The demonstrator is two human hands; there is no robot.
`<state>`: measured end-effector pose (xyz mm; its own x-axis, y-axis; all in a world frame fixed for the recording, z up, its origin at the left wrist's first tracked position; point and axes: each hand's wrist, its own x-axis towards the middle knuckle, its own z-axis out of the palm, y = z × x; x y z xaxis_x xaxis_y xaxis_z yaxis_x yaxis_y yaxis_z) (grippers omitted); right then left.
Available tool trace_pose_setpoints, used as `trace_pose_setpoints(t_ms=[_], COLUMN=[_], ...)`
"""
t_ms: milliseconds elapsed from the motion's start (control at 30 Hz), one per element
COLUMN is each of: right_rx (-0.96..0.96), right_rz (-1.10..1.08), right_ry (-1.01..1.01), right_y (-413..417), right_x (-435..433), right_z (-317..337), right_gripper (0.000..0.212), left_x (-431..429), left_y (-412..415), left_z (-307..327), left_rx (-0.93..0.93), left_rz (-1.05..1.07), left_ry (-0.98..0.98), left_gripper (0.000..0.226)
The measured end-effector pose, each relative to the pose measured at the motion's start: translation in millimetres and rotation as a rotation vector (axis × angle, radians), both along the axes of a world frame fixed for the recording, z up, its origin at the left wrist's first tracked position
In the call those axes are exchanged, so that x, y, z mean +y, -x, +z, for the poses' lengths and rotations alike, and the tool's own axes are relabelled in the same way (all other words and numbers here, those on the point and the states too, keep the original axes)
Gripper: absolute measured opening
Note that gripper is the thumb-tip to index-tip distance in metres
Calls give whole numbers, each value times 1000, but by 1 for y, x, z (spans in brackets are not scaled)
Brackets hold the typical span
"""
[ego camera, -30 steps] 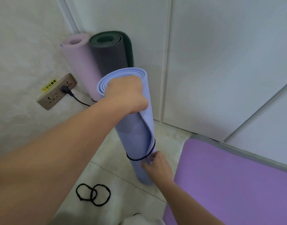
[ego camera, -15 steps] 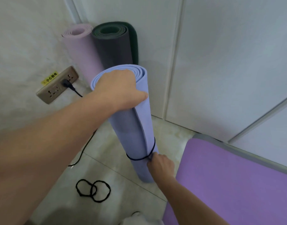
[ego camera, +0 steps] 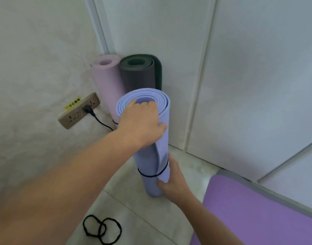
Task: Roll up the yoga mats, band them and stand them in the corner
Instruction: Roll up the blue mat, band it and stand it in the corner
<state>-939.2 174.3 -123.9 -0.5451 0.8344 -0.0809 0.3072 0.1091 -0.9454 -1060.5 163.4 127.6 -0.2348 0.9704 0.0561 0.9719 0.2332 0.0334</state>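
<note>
This looks like a room in a home or small studio used for exercise. The floor (ego camera: 190, 167) is pale glossy tile, and white panelled doors (ego camera: 257, 76), like a built-in wardrobe, meet a marbled wall (ego camera: 36, 59) in a corner. Two rolled mats, pink (ego camera: 105, 76) and dark green (ego camera: 137, 73), stand in that corner, just beyond the fingers (ego camera: 142, 105) hooked over a blue roll (ego camera: 149, 138). Left of those fingers is a low wall socket (ego camera: 79, 110) with a yellow warning label and a black plug. A purple mat (ego camera: 257, 214) lies unrolled on the floor.

Lavender mat (ego camera: 152, 152), black band (ego camera: 151, 175)
</note>
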Motion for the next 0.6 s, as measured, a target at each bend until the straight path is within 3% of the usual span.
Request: trace_pose_setpoints(t_ms=[67,133,267,333,433,500,600], right_rx=[44,33,-107,-141,-115,-59,47], right_rz=[20,10,-42,-1,125,97,60], right_ry=[-24,3,85,126,142,175,145], right_y=[11,19,19,13,-2,-10,-14], right_x=[14,22,28,29,31,34,34], right_z=[14,23,19,22,42,59,83], right_gripper=[109,116,73,67,74,90,104], left_x=[5,9,7,5,1,-1,-2], left_y=[8,11,13,13,14,14,11], left_z=[0,0,-1,-1,1,3,4], left_rx=[-70,-186,-257,-239,-230,-225,-61], left_rz=[4,7,25,9,-5,1,-8], left_ry=[-69,-118,-94,-61,-73,-96,-88], left_gripper=[48,51,48,53,66,91,103])
